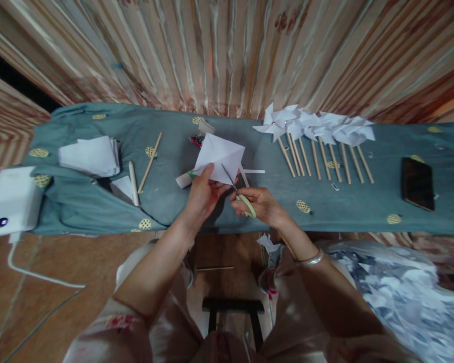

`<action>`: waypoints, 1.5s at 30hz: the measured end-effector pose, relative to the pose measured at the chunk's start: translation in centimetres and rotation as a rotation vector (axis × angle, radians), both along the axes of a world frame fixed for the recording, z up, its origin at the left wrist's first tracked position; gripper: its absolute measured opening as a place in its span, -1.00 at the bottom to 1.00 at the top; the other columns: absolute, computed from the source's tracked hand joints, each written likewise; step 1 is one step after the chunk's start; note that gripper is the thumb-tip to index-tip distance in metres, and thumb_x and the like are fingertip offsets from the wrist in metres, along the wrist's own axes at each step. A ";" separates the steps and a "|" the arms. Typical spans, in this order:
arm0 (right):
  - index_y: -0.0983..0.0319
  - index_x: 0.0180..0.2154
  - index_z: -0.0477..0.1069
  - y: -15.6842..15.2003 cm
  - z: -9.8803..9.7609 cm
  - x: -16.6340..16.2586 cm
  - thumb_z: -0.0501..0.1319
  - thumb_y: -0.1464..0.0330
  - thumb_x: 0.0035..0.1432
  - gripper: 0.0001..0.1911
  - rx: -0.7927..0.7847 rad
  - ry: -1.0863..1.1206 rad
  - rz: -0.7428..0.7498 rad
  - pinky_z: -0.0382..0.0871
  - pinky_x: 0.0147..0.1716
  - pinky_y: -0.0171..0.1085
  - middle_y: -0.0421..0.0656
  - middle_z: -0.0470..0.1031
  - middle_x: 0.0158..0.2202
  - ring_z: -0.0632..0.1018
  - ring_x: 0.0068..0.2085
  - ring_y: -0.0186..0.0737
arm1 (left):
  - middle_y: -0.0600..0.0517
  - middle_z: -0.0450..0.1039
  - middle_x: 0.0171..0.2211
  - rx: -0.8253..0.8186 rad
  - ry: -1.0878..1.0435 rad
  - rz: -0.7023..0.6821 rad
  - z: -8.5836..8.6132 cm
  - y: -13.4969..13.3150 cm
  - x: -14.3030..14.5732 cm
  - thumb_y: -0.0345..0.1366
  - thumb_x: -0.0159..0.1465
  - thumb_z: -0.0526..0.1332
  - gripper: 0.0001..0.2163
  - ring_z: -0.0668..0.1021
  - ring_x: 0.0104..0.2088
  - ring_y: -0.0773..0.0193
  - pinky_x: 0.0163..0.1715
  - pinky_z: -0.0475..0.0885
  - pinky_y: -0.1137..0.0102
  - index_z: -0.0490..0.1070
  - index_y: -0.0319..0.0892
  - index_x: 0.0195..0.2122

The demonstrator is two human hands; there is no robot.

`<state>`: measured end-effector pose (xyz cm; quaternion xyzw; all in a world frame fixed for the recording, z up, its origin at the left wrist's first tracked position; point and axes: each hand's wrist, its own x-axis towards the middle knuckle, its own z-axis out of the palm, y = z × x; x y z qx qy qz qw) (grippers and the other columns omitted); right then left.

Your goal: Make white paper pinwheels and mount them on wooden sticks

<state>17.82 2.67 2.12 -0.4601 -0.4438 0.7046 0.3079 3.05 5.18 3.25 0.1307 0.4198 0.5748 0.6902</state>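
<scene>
My left hand (pixel 206 190) grips a square of white paper (pixel 221 151) by its lower left side, thumb on top and fingers beneath. Crease lines cross the sheet. In my right hand (pixel 260 204) is a pair of scissors (pixel 246 205) with pale green handles. Their blades lie at the lower right part of the paper, pointing toward its middle. Just behind the sheet, a small red-edged packet of dark bits (pixel 196 140) is partly covered. A whitish tube with a green part (pixel 183 180) and narrow paper strips (pixel 254 172) lie close by on the cloth.
Several paper pinwheels on wooden sticks (pixel 321 126) lie in a row at right, with a phone (pixel 418 183) beyond. Leftward are a stick (pixel 150 162), a white pen-like rod (pixel 133 182), stacked paper (pixel 90 157) and a white device (pixel 13 199). A bulging bag (pixel 408 297) stands lower right.
</scene>
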 end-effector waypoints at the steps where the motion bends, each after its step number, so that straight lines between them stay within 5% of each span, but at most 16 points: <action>1: 0.24 -0.41 0.51 0.0 0.0 0.0 0.53 0.10 -0.31 -0.54 0.006 0.001 0.001 0.33 -0.55 -0.38 -0.30 0.43 -0.60 0.46 -0.55 -0.41 | -0.03 0.62 -0.38 0.004 -0.002 0.002 0.0 0.0 0.0 -0.33 0.33 0.15 -0.88 0.67 -0.16 0.11 0.01 0.53 0.17 0.45 -0.23 -0.19; 22: 0.24 -0.43 0.51 0.0 -0.1 -0.3 0.53 0.06 -0.32 -0.53 0.010 0.006 -0.014 0.30 -0.58 -0.42 -0.32 0.42 -0.63 0.45 -0.58 -0.43 | 0.00 0.61 -0.43 0.016 -0.011 0.001 -0.1 0.2 -0.1 -0.35 0.35 0.10 -0.85 0.67 -0.24 0.20 -0.06 0.56 0.27 0.45 -0.22 -0.25; 39: 0.30 -0.34 0.49 -0.5 2.0 3.8 0.44 -0.02 -0.13 -0.48 0.060 -0.048 0.244 0.26 -0.53 -0.37 -0.23 0.46 -0.55 0.41 -0.52 -0.41 | -0.05 0.63 -0.29 0.060 -0.026 0.046 -0.4 1.0 -2.2 -0.36 0.32 0.13 -0.78 0.65 -0.28 0.23 -0.08 0.56 0.24 0.42 -0.26 -0.03; 45: 0.25 -0.32 0.50 0.1 1.8 4.8 0.45 -0.06 -0.21 -0.43 0.095 -0.032 -0.032 0.23 -0.57 -0.37 -0.24 0.49 -0.57 0.41 -0.56 -0.40 | 0.01 0.62 -0.36 0.079 0.045 0.040 0.3 0.4 -1.7 -0.40 0.14 0.26 -0.79 0.64 -0.35 0.22 -0.18 0.56 0.30 0.48 -0.23 -0.17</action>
